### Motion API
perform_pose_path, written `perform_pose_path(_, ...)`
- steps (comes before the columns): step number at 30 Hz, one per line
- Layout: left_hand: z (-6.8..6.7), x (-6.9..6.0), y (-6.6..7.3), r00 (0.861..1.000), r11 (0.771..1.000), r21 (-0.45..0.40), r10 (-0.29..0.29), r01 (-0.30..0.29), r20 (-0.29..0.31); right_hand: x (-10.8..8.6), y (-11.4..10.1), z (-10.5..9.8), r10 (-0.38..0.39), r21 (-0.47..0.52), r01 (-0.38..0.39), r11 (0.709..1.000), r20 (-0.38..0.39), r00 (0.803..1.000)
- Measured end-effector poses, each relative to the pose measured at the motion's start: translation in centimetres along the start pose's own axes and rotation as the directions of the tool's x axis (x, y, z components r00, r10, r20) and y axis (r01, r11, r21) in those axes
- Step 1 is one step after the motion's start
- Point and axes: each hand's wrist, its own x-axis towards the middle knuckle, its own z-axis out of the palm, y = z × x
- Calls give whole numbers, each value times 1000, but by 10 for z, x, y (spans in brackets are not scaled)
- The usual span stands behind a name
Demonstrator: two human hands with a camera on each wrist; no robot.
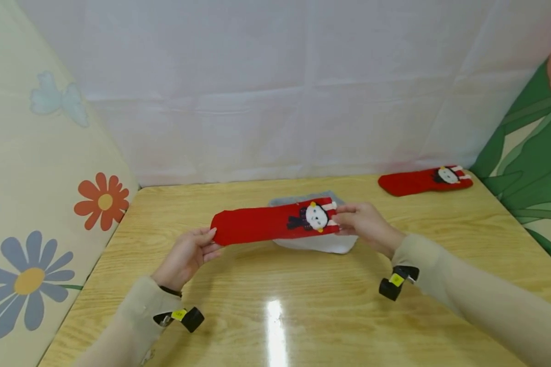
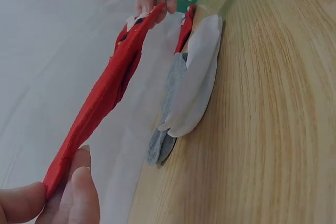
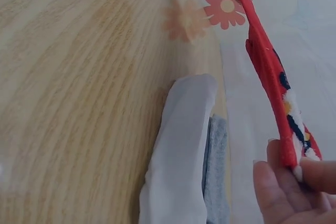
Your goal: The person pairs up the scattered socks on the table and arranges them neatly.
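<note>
A red sock [image 1: 252,224] with a white animal face and dark bow is stretched out flat above the table. My left hand [image 1: 190,255] pinches its plain toe end between thumb and fingers. At the patterned cuff end, my right hand [image 1: 366,226] grips the edge. Both wrist views show the red sock [image 2: 100,98] held edge-on in the air, apart from the table. Beneath and behind it lie a white sock [image 3: 181,140] and a grey sock [image 3: 215,166], side by side. In the head view the held sock partly covers them.
A matching red sock [image 1: 410,182] lies flat at the table's back right corner. The wooden table [image 1: 239,306] meets a white cloth backdrop [image 1: 220,92] at its far edge. Flower-printed panels stand on the left [image 1: 27,178] and right.
</note>
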Motion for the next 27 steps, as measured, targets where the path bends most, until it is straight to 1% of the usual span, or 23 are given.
perform_pose_path(10,10,-1,-10,1000,1000,5,-20,20,19,-15,12,-10,23,8,-23,1000,-9,1000)
perform_pose_path(17,13,-2,-16,999,999,24,-30,30,28,-21,17,-13,5,5,-5,1000,-12,1000)
perform_pose_path(21,15,-2,-17,999,999,31,-34,32,34,-25,18,-15,14,0,-14,1000,-27,1000)
perform_pose_path(27,19,-2,-20,997,998,37,-51,49,63,-33,23,-19,29,-17,-30,999,-34,999)
